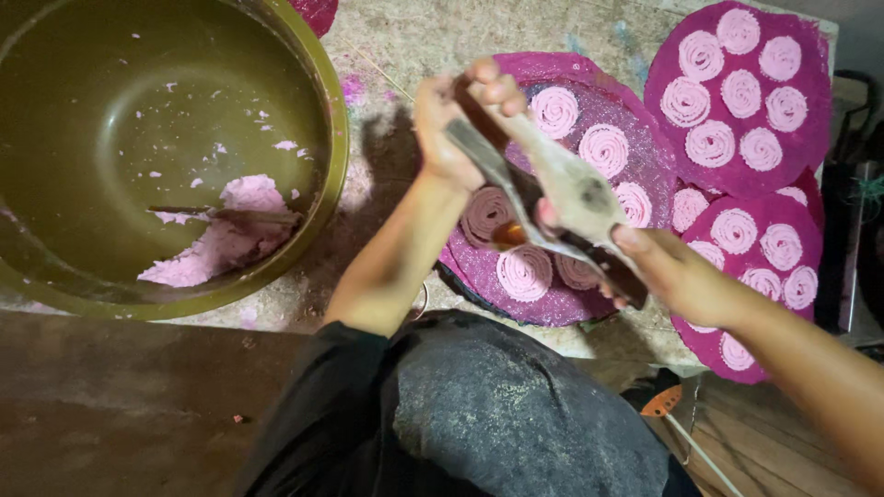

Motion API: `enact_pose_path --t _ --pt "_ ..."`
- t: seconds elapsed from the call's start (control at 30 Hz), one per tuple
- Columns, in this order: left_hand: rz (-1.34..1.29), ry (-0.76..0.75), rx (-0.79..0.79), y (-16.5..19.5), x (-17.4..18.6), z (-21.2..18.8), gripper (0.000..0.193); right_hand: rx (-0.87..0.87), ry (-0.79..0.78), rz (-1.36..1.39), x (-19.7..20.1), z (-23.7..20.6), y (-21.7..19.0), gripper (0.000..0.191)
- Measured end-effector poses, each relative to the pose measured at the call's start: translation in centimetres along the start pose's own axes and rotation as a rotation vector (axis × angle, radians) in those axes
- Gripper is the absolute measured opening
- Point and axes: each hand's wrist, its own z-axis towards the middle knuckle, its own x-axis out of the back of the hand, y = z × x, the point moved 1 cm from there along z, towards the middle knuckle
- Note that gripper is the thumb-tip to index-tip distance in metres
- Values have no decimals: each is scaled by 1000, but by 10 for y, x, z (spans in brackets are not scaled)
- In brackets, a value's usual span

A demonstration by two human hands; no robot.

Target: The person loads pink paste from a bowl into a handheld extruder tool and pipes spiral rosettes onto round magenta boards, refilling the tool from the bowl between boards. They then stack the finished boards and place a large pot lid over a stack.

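Both hands are clamped on a two-handled wooden dough press [571, 198], held above the nearest magenta mat [635, 161]: left hand [451, 124] closed round the upper ends of the handles, right hand [677, 276] closed round the lower ends near the table edge. The press nozzle [509, 235] hangs just over the mat, between pink dough spirals [525, 273] already laid there. Two more mats [737, 92] with spirals lie to the right, overlapping. A large olive bowl [166, 156] sits well to the left, with a small heap of pink dough [230, 235] and a spoon-like tool [226, 216] inside. Risks, as I judge them: the nozzle sits close to finished spirals, so a dip or sideways drift could smear one; uneven squeeze could break the strand; the lower right mat [764, 276] overhangs the table edge and a knock from the right forearm could tip it.
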Motion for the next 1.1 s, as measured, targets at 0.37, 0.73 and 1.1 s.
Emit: enact_pose_path --t 0.37,0.73,1.1 --pt "225 17 221 -34 -3 26 51 217 112 201 15 -24 49 71" --pt "1073 -175 663 -41 79 -44 48 272 192 229 12 6 90 73" --pt "1771 -70 384 -16 54 -49 30 144 407 396 6 31 156 76"
